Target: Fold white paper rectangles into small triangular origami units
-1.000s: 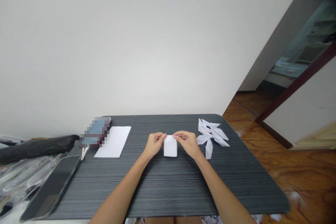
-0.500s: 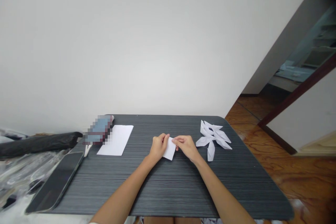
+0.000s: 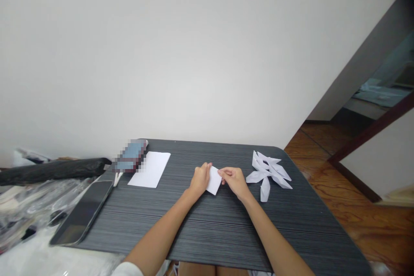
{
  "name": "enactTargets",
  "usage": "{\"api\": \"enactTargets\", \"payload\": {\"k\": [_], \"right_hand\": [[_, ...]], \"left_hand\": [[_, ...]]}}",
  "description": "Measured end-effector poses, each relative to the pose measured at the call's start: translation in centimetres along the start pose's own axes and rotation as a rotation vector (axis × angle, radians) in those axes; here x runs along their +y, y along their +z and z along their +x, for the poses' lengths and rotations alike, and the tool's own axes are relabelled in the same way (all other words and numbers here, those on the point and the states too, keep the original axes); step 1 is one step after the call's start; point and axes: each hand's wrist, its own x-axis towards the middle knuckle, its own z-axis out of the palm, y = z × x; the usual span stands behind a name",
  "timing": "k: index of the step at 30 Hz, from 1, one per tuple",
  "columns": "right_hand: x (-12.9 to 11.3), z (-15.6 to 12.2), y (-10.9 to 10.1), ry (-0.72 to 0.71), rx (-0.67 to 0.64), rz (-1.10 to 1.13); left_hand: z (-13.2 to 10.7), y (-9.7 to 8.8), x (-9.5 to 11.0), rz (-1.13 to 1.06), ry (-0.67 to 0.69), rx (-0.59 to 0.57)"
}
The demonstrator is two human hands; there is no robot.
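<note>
A small folded white paper [image 3: 214, 180] is held just above the dark striped table [image 3: 210, 224], tilted to the right. My left hand [image 3: 199, 179] grips its left edge with curled fingers. My right hand [image 3: 233, 180] pinches its right edge between thumb and fingers. Right of my hands, several folded white paper pieces [image 3: 270, 172] lie in a star-like heap on the table.
A flat white sheet [image 3: 149, 169] lies at the table's back left beside a blurred-out blue object [image 3: 131, 161]. A dark phone [image 3: 82, 211] rests on the left edge. A black bag [image 3: 54, 169] and clear plastic lie further left. Wooden floor shows on the right.
The paper has turned from upright to tilted between my hands. My hands have drawn closer together, and the view has shifted to the left.
</note>
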Motion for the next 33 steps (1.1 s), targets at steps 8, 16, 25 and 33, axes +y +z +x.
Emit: {"api": "enactTargets", "payload": {"k": [8, 16, 25, 33], "right_hand": [[0.3, 0.2, 0.0, -0.039, 0.048, -0.028], [0.3, 0.7, -1.4, -0.135, 0.035, -0.036], [-0.5, -0.1, -0.7, -0.433, 0.109, -0.332], [1.5, 0.8, 0.5, -0.272, 0.201, -0.032]], "left_hand": [[0.2, -0.1, -0.6, 0.028, -0.023, 0.061], [0.2, -1.1, -0.1, -0.672, 0.025, -0.139], [0.5, -0.1, -0.1, -0.858, -0.110, -0.053], [-0.2, 0.2, 0.1, -0.718, -0.076, 0.051]]}}
